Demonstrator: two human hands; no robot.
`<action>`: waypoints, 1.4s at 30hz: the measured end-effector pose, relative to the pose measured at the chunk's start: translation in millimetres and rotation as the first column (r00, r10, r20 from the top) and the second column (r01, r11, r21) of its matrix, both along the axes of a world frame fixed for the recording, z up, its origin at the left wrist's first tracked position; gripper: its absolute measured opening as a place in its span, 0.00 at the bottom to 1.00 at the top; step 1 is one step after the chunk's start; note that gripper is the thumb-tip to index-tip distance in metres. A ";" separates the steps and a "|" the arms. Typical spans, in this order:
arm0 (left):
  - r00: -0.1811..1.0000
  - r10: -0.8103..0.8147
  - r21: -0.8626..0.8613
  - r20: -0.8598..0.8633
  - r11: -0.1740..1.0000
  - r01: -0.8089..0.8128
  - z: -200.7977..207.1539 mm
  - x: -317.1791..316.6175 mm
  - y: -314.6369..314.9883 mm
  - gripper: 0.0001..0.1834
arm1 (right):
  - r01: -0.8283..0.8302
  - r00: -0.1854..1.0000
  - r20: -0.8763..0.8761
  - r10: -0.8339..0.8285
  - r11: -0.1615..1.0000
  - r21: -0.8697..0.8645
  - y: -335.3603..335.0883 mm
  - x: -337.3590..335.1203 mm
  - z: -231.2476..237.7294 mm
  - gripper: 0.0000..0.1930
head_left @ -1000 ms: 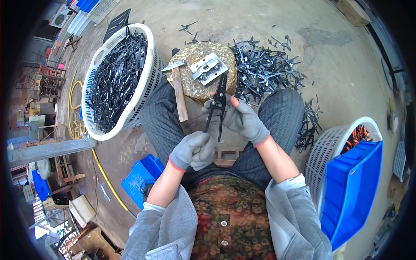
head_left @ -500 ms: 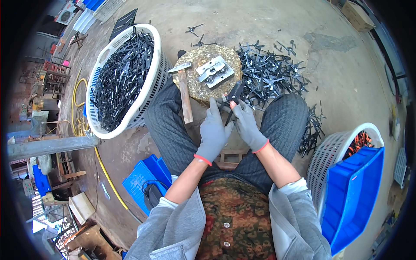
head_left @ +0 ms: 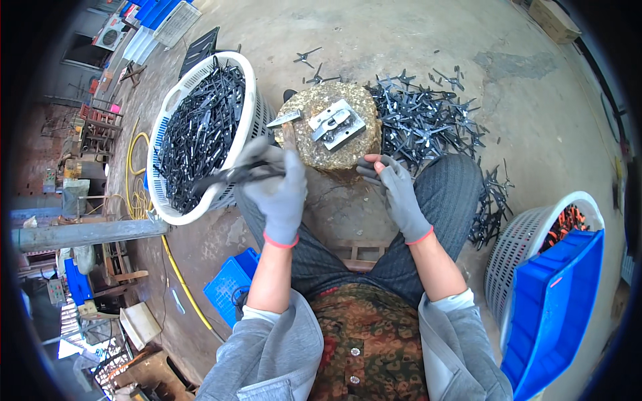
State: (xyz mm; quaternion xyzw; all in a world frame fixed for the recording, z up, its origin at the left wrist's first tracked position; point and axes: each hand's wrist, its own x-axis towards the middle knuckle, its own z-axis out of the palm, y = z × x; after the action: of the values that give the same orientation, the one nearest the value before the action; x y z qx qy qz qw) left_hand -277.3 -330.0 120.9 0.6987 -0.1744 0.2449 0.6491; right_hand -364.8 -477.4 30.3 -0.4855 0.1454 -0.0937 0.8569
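While the left hand point(head_left: 277, 190) keeps a closed grip around blurred black pliers point(head_left: 231, 175), which overlap the lower rim of the white basket point(head_left: 249, 87) in view, the right hand point(head_left: 399, 190) curls near the round stone block point(head_left: 341, 152); whether it pinches anything small, I cannot tell. The step appears to be a hand-off into the basket, calling for rim clearance before that grip loosens.

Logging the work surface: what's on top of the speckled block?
A metal fixture and a hammer, whose lower handle the left hand hides. The surface under the fixture is covered.
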 end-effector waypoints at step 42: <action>0.819 0.290 0.814 -0.496 0.483 0.322 -24.5 12.4 6.2 0.14 | -0.031 0.999 0.016 0.029 0.987 0.160 3.2 -1.5 -15.5 0.17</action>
State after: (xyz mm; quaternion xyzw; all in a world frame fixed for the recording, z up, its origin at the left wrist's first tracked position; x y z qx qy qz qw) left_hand -264.9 -323.8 96.4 0.9657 -0.0771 -0.1078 0.2233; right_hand -366.3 -474.2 14.8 -0.4163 0.1392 -0.0721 0.8956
